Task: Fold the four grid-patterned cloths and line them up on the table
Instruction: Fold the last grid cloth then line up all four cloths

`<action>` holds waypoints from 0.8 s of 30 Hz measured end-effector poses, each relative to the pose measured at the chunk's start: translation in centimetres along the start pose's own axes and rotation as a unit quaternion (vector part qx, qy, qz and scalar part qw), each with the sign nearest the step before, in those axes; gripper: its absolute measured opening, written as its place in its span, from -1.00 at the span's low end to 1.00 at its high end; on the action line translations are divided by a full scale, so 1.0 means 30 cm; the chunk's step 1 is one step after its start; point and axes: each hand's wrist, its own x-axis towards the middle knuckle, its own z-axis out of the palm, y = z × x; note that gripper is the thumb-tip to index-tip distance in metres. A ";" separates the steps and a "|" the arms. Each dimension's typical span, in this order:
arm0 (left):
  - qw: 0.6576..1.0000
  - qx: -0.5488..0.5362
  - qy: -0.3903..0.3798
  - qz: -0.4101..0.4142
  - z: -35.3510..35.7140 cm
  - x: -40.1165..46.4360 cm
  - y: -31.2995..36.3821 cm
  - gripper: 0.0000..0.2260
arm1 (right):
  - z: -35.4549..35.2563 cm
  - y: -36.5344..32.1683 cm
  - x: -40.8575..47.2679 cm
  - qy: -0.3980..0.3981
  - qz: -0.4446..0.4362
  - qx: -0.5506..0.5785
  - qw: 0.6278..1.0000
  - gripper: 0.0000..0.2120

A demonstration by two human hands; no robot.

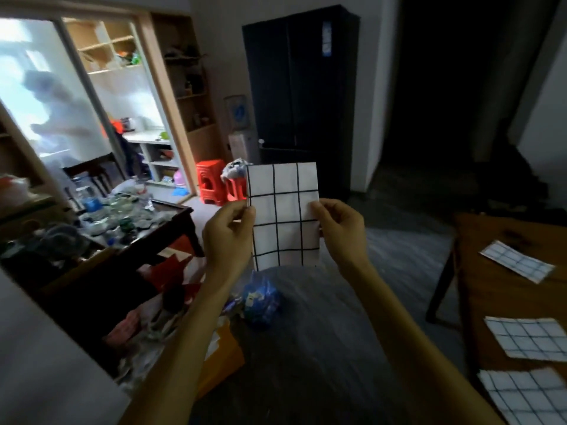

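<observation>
Pinching folded cloth (283,214) mid-frame — your left hand (228,237), right hand (339,230) | three cloths (526,337) lie on table (491,289) — right edge

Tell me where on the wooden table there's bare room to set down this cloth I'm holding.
The held cloth could go on the brown table in the bare wood between the far cloth and the middle cloth. The middle and near cloth lie close together. The low table at left is crowded.

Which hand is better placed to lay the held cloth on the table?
Probably the right hand: it pinches the cloth on the side nearer the table; the left hand is farther.
</observation>
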 end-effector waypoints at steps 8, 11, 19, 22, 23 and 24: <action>0.994 -0.044 -0.101 0.007 0.309 0.247 -0.203 -0.86 | -0.060 0.171 0.302 0.085 0.022 -0.030 0.996 -0.90; 0.989 -0.070 -0.127 0.012 0.424 0.351 -0.288 -0.86 | -0.057 0.246 0.408 0.111 0.021 -0.048 0.992 -0.88; 0.957 -0.152 -0.247 0.023 0.733 0.625 -0.441 -0.91 | -0.064 0.337 0.643 0.226 0.031 -0.115 0.967 -0.90; 0.943 -0.179 -0.280 0.018 0.867 0.674 -0.453 -0.93 | -0.108 0.366 0.700 0.260 0.031 -0.153 0.953 -0.91; 0.937 -0.186 -0.294 0.016 0.909 0.675 -0.453 -0.92 | -0.130 0.379 0.712 0.275 0.034 -0.167 0.946 -0.92; 0.932 -0.192 -0.308 0.013 0.952 0.674 -0.451 -0.92 | -0.157 0.393 0.724 0.291 0.037 -0.181 0.939 -0.92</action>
